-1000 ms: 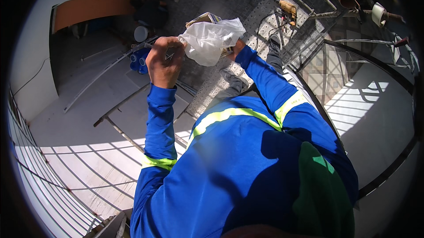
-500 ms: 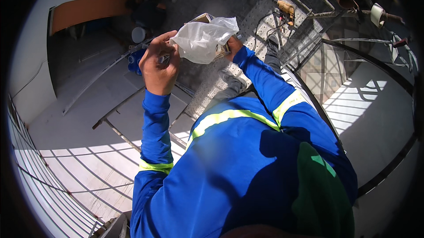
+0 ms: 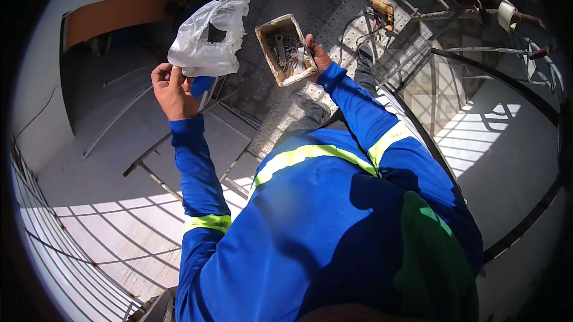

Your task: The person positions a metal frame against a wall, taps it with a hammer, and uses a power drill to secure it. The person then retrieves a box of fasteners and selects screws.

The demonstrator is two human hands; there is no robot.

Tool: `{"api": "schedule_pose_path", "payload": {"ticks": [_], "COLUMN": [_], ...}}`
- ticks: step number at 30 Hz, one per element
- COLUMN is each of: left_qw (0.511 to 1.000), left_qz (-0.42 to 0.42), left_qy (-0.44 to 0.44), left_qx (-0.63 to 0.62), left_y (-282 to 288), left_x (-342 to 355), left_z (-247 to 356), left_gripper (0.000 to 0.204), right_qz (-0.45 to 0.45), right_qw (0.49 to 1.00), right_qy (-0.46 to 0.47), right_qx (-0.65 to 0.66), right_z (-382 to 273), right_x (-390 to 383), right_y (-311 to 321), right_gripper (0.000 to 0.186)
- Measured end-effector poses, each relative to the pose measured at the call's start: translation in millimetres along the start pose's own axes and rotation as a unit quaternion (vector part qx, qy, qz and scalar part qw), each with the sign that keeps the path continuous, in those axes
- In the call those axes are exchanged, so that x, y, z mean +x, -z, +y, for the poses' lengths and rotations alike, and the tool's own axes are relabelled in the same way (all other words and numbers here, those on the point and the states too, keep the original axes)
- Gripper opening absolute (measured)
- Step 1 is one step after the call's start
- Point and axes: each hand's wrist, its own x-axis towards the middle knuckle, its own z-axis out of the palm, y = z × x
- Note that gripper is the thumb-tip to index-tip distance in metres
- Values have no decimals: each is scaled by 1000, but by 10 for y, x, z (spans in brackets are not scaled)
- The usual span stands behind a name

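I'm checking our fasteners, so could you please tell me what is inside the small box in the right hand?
The small open box in the right hand holds a heap of metal screws or similar hardware. Whatever lies beneath the top layer is covered.

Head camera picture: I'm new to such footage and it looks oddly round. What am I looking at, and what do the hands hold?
It comes from a wide fisheye camera worn on a person's head, looking down, so straight edges bend. The blue sleeves are the person's own arms. The left hand holds a crumpled clear plastic bag. The right hand holds a small open box of metal fasteners. Further off, on the metal grating floor, lies a yellow power drill.
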Motion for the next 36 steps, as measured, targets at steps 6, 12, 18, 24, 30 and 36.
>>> {"api": "schedule_pose_path", "payload": {"ticks": [6, 12, 18, 24, 30, 36], "left_qw": [993, 979, 955, 925, 984, 969], "left_qz": [64, 20, -49, -64, -125, -21], "left_qy": [96, 190, 218, 265, 119, 246], "left_qx": [20, -66, -195, -265, 46, -13], "left_y": [612, 1047, 979, 905, 862, 155], "left_x": [-105, -331, -460, -514, -555, -432], "left_z": [-662, -1155, -1200, -1212, -1250, -1696], "left_gripper": [25, 36, 38, 38, 34, 29], "right_qz": [-14, 30, 8, 26, 57, -4], "right_qw": [999, 999, 999, 999, 996, 1000], "right_qy": [-33, -21, -45, -25, -14, -19], "right_qx": [12, -1, 26, -17, -62, -9], "right_z": [-97, -158, -176, -185, -242, -487], "right_x": [-183, -298, -365, -479, -576, -826], "right_y": [31, -17, 20, -30, 350, 250], "right_gripper": [80, 61, 63, 69, 71, 105]}}
